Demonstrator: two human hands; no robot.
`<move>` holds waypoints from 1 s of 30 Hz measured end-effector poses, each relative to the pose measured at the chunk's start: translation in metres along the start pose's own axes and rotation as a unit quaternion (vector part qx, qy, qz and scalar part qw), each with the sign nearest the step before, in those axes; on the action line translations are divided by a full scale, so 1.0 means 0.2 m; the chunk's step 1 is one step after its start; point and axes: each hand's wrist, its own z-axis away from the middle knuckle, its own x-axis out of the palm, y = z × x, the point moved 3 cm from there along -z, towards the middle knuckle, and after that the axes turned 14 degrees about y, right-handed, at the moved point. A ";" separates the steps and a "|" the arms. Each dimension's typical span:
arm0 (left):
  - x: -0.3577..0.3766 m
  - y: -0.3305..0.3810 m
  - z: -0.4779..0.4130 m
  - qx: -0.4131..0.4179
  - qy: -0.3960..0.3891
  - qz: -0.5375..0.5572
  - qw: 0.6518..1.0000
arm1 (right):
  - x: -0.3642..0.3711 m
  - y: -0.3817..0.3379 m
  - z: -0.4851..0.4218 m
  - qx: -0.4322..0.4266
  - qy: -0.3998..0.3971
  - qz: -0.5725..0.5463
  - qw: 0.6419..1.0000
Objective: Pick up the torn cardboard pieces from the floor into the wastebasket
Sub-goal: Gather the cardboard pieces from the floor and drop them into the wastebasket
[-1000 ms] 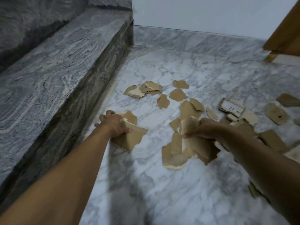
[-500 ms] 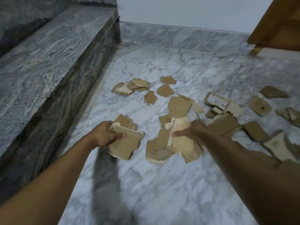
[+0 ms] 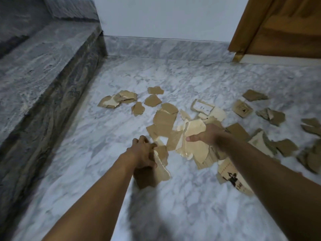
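1. On the white-and-grey marble floor point(image 3: 97, 180), to the right of the grey stone step point(image 3: 43, 66), torn cardboard pieces point(image 3: 165, 122) lie scattered. They spread from near the step's foot to well away from it.
2. The step is a long raised slab of dark-veined stone along the floor's left edge, with another stone riser point(image 3: 20, 23) behind it.
3. Past the step's far end stands a plain pale wall point(image 3: 165, 14) with a marble skirting point(image 3: 165, 47) along its base. A wooden door point(image 3: 278, 26) stands well apart from the step, in the far right corner.
4. The person's left grip point(image 3: 142, 153), the one nearer the step, has its fingers curled round a few brown and cream scraps point(image 3: 161, 169).
5. The right grip point(image 3: 206, 136), farther from the step, clasps a thick bundle point(image 3: 194, 148) of pieces, its thumb pointing toward the step.
6. A small cluster point(image 3: 118, 100) lies closest to the step. A labelled piece point(image 3: 202, 106) lies farther from the step, beyond the right grip. A black-printed piece point(image 3: 231, 178) lies partly under the right forearm.
7. A soft dark shadow point(image 3: 147, 214) falls on the marble beside the left forearm.
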 end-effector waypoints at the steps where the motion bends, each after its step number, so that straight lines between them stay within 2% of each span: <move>1: 0.00 0.01 0.00 0.000 0.002 0.013 1.000 | -0.03 0.02 -0.01 -0.001 0.017 -0.010 1.000; 5: 0.02 -0.01 0.03 -0.047 -0.002 0.113 0.992 | -0.10 0.08 -0.03 0.000 0.073 -0.061 0.995; 8: 0.02 -0.03 0.05 -0.062 0.010 0.177 0.982 | -0.12 0.11 -0.05 -0.004 0.075 -0.083 0.994; 12: 0.02 -0.13 0.09 -0.093 0.027 0.337 0.937 | -0.10 0.11 -0.07 -0.012 0.070 -0.089 0.994; 16: -0.07 -0.31 0.11 -0.158 0.029 0.382 0.910 | -0.08 0.05 -0.04 -0.034 0.038 -0.136 0.989; 18: -0.12 -0.38 0.12 -0.183 0.044 0.423 0.887 | -0.05 0.02 -0.03 -0.036 0.024 -0.170 0.985; 20: -0.15 -0.42 0.11 -0.198 0.071 0.471 0.857 | 0.03 0.00 -0.02 0.007 -0.017 -0.220 0.975; 24: -0.19 -0.32 0.08 -0.193 0.088 0.541 0.813 | 0.19 -0.06 0.06 0.088 -0.080 -0.335 0.935; 27: -0.30 -0.10 0.03 -0.161 0.058 0.596 0.785 | 0.22 -0.14 0.18 0.117 -0.070 -0.379 0.915; 30: -0.47 0.13 0.00 -0.112 0.036 0.614 0.781 | 0.13 -0.17 0.27 0.147 -0.035 -0.420 0.895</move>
